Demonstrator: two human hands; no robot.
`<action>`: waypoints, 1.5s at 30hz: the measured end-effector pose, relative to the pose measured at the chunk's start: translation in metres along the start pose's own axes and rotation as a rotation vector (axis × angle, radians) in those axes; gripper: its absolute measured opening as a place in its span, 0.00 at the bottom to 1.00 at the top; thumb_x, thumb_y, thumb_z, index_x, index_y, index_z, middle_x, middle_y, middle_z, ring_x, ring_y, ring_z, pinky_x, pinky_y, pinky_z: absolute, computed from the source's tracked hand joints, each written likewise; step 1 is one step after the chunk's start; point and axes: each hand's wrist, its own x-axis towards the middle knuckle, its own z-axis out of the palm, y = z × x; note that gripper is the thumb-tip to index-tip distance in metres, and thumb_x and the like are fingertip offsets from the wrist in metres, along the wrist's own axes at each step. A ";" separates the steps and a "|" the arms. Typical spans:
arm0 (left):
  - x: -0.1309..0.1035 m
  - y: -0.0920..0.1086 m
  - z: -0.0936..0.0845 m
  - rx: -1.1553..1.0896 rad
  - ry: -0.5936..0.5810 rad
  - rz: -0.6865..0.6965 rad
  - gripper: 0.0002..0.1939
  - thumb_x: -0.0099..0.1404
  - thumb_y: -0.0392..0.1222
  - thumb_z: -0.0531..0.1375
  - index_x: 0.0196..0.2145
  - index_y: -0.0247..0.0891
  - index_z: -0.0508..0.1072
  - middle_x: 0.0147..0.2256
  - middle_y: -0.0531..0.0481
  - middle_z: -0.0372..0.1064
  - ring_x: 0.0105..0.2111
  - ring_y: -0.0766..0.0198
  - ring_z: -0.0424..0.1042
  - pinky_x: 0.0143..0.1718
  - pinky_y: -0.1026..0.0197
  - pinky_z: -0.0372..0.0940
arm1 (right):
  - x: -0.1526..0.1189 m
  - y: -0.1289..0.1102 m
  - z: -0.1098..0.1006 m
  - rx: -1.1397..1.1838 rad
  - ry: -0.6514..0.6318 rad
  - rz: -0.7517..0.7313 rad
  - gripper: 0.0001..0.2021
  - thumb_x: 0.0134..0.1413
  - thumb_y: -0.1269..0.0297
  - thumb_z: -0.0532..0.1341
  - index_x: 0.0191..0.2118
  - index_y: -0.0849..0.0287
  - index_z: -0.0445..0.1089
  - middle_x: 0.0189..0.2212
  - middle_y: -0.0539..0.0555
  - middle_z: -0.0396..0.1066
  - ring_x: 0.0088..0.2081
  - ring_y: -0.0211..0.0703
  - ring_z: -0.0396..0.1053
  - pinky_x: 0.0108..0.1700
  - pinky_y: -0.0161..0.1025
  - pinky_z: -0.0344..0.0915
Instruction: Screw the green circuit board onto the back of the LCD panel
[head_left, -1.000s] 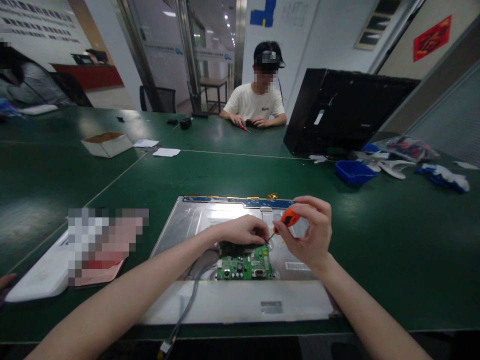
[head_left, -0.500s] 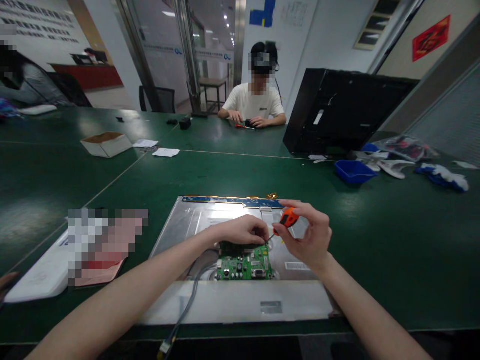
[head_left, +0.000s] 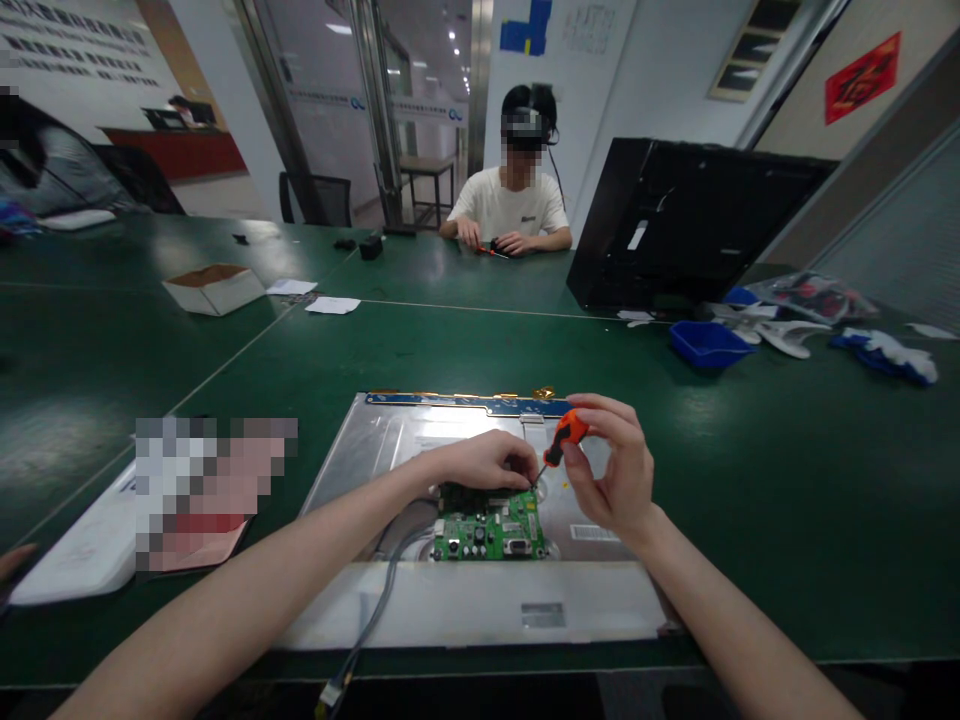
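Note:
An orange-and-black screwdriver (head_left: 568, 434) is in my right hand (head_left: 616, 462), its handle between thumb and fingers. The shaft slants down to the left, its tip at the upper right corner of a green circuit board (head_left: 491, 528). My left hand (head_left: 491, 462) lies over the board's top edge, thumb and fingertips curled together beside the screwdriver tip. Anything pinched there is too small to make out. The board sits on the silver metal back of a flat display panel (head_left: 390, 440). A grey cable bundle (head_left: 388, 590) runs from the board's left side over the panel's near edge.
Left of the panel lie a white packet (head_left: 90, 545) and a pinkish sheet (head_left: 217, 510). Further off are a white box (head_left: 214, 292), a blue tray (head_left: 709, 345), gloves (head_left: 885, 355) and a large black monitor casing (head_left: 682, 220). Across the table a person (head_left: 514, 210) handles a small tool.
The fingers of my right hand have shifted on the screwdriver handle, the thumb now lower and back from the shaft. My left hand stays in place.

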 end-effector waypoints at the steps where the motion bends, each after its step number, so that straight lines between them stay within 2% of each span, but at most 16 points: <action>1: 0.000 0.000 0.000 0.000 0.000 0.002 0.03 0.59 0.30 0.61 0.33 0.33 0.72 0.27 0.55 0.66 0.28 0.68 0.65 0.30 0.67 0.59 | 0.000 0.000 0.000 -0.008 0.004 -0.005 0.26 0.51 0.78 0.59 0.55 0.57 0.58 0.49 0.60 0.66 0.48 0.49 0.66 0.36 0.43 0.70; 5: 0.000 0.000 -0.001 0.012 0.006 0.008 0.05 0.59 0.31 0.62 0.35 0.34 0.74 0.30 0.53 0.68 0.31 0.66 0.67 0.33 0.66 0.61 | 0.000 0.003 0.000 -0.016 0.048 -0.006 0.27 0.48 0.74 0.64 0.53 0.54 0.58 0.43 0.56 0.64 0.43 0.48 0.66 0.38 0.47 0.70; 9: 0.000 0.000 -0.001 0.008 -0.001 0.022 0.07 0.59 0.31 0.62 0.37 0.34 0.74 0.31 0.52 0.69 0.31 0.65 0.67 0.34 0.66 0.62 | 0.000 0.005 0.001 -0.052 0.089 -0.001 0.30 0.43 0.73 0.69 0.51 0.51 0.58 0.41 0.52 0.63 0.39 0.45 0.67 0.37 0.46 0.70; 14: 0.000 -0.001 -0.001 0.002 -0.004 0.014 0.07 0.60 0.31 0.62 0.38 0.34 0.74 0.31 0.52 0.69 0.31 0.65 0.67 0.34 0.66 0.62 | 0.001 0.002 0.000 -0.133 0.089 -0.048 0.28 0.44 0.75 0.68 0.51 0.54 0.60 0.41 0.54 0.65 0.41 0.46 0.68 0.39 0.46 0.70; 20: 0.001 -0.003 -0.001 0.008 -0.009 0.031 0.05 0.59 0.30 0.62 0.35 0.33 0.73 0.29 0.53 0.68 0.30 0.66 0.67 0.33 0.66 0.61 | 0.000 -0.002 0.000 0.050 0.013 0.027 0.27 0.49 0.78 0.62 0.54 0.56 0.57 0.46 0.58 0.70 0.46 0.48 0.71 0.37 0.43 0.72; 26: 0.000 -0.003 0.000 -0.004 0.002 0.019 0.08 0.59 0.30 0.61 0.38 0.33 0.74 0.31 0.51 0.70 0.32 0.65 0.68 0.34 0.65 0.62 | -0.005 0.003 0.002 0.092 0.059 0.025 0.27 0.46 0.76 0.67 0.49 0.52 0.56 0.40 0.51 0.73 0.33 0.40 0.74 0.32 0.39 0.72; 30: 0.000 -0.001 -0.001 0.005 -0.016 0.027 0.09 0.60 0.30 0.61 0.39 0.34 0.75 0.32 0.51 0.70 0.32 0.65 0.68 0.35 0.65 0.62 | -0.010 0.005 0.003 0.109 0.052 0.057 0.26 0.48 0.76 0.65 0.50 0.53 0.56 0.41 0.54 0.72 0.36 0.43 0.74 0.34 0.42 0.73; 34: 0.000 -0.001 -0.001 0.006 -0.012 0.017 0.09 0.60 0.30 0.61 0.39 0.33 0.75 0.31 0.51 0.70 0.31 0.65 0.68 0.34 0.65 0.62 | -0.011 0.005 0.004 0.135 0.027 0.028 0.25 0.50 0.75 0.64 0.52 0.54 0.55 0.43 0.57 0.72 0.36 0.43 0.74 0.33 0.43 0.73; 38: 0.000 -0.002 0.000 0.020 -0.009 0.016 0.08 0.59 0.30 0.61 0.38 0.33 0.74 0.30 0.53 0.69 0.30 0.66 0.67 0.33 0.66 0.61 | -0.005 0.002 0.002 0.071 0.008 -0.037 0.24 0.53 0.74 0.61 0.54 0.55 0.57 0.42 0.57 0.71 0.42 0.48 0.73 0.38 0.47 0.74; 41: 0.000 -0.001 0.000 0.000 -0.009 0.014 0.06 0.59 0.29 0.61 0.36 0.33 0.73 0.29 0.54 0.67 0.29 0.67 0.66 0.32 0.67 0.60 | 0.000 -0.001 0.000 -0.006 -0.010 -0.034 0.22 0.55 0.75 0.57 0.55 0.54 0.59 0.45 0.59 0.70 0.46 0.49 0.71 0.40 0.49 0.73; 45: 0.000 0.000 -0.001 0.000 -0.011 0.008 0.05 0.59 0.28 0.61 0.35 0.33 0.73 0.28 0.54 0.67 0.29 0.68 0.66 0.32 0.68 0.60 | -0.002 0.001 0.000 0.052 -0.027 -0.007 0.22 0.57 0.74 0.56 0.56 0.54 0.57 0.47 0.59 0.70 0.48 0.49 0.71 0.42 0.50 0.72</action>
